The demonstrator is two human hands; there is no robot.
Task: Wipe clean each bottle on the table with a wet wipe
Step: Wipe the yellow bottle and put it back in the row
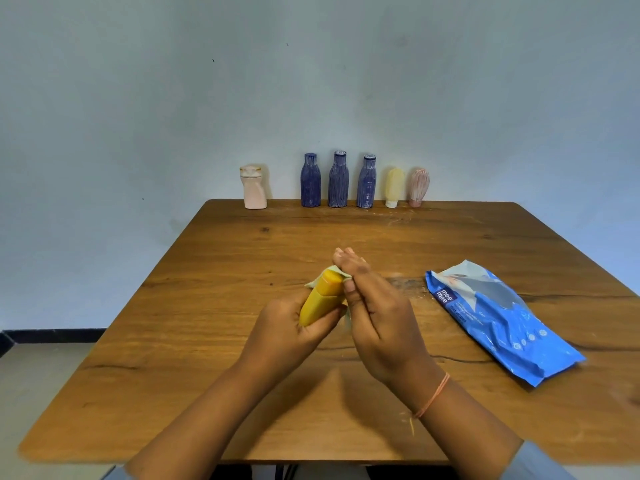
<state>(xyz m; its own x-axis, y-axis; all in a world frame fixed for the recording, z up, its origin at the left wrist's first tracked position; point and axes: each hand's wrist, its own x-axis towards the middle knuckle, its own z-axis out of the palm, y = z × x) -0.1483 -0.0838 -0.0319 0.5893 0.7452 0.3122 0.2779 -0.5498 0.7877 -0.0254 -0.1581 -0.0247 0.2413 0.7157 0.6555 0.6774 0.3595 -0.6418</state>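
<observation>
A yellow bottle (320, 297) with an orange cap is tilted away from me above the table's middle, gripped low on its body by my left hand (285, 325). My right hand (375, 313) presses a pale wet wipe (330, 273) against the bottle's cap end, fingers closed on it; most of the wipe is hidden behind the hand. Along the far edge stand a pink bottle (254, 187), three blue bottles (310, 180) (338, 180) (367, 181), a pale yellow tube (394, 187) and a pink tube (419, 187), the last two cap-down.
A blue wet-wipe pack (498, 317) lies flat on the right of the wooden table (207, 375). A plain wall rises directly behind the row of bottles. The floor shows to the left, beyond the table's slanted left edge.
</observation>
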